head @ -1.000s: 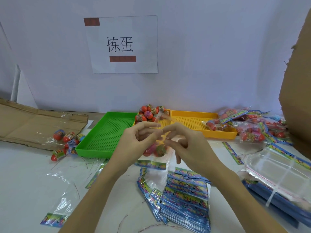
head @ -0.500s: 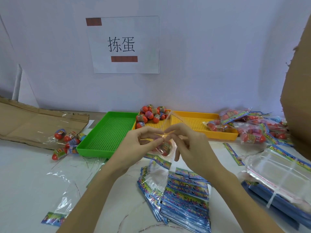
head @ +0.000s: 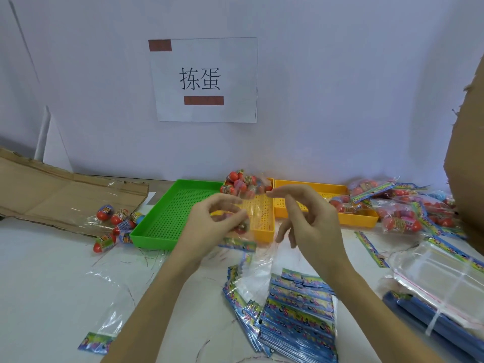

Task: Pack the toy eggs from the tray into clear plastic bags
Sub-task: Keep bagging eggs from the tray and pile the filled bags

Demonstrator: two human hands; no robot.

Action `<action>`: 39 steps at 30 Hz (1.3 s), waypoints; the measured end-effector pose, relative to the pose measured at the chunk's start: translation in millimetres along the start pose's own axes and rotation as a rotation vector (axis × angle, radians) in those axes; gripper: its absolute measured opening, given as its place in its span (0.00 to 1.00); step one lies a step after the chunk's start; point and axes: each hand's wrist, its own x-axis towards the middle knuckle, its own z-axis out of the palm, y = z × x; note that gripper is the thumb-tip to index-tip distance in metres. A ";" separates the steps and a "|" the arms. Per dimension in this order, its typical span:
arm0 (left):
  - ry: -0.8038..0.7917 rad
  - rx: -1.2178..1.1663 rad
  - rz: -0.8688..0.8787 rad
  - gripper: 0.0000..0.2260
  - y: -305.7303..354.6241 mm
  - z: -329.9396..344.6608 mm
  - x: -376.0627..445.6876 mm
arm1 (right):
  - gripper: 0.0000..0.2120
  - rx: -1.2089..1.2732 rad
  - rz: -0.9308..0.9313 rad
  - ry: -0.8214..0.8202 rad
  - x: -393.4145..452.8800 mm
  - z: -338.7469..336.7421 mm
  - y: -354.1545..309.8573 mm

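On yellow tray (head: 263, 226): red eggs (head: 242, 184) heaped (far corner). Left hand (head: 209, 221) pinching clear bag (head: 251, 218), right hand (head: 311, 218) loose, holding nothing.

You've open white tabletop (head: 47, 279) front-left; stacked blue printed bag headers (head: 296, 318) block centre, w/ green perforated plastic tray (head: 167, 218) & brown cardboard wall (head: 468, 179) hemming right

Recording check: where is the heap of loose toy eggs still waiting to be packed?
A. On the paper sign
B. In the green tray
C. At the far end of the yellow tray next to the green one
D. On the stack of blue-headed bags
C: the loose toy eggs are piled at the far end of the yellow tray beside the green tray, which holds none.
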 end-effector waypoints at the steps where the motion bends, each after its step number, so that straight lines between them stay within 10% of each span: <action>1: 0.093 -0.001 0.010 0.09 -2.0 -5.6 3.8 | 0.09 -0.025 0.021 0.015 4.4 3.8 3.6; 6: 0.408 -0.076 0.024 0.12 -11.3 -21.9 12.3 | 0.13 -0.380 0.169 -0.259 35.7 40.3 34.3; 15: 0.508 -0.061 -0.006 0.10 -17.0 -28.4 15.7 | 0.32 -0.797 0.146 -0.601 90.2 103.3 65.6; 26: 0.285 0.018 -0.020 0.12 -10.6 -15.5 7.8 | 0.09 -0.391 0.161 -0.117 69.2 52.0 64.9; 39: -0.050 0.298 0.133 0.17 -4.0 27.8 -10.2 | 0.14 -0.227 -0.213 0.325 -2.6 -6.4 13.9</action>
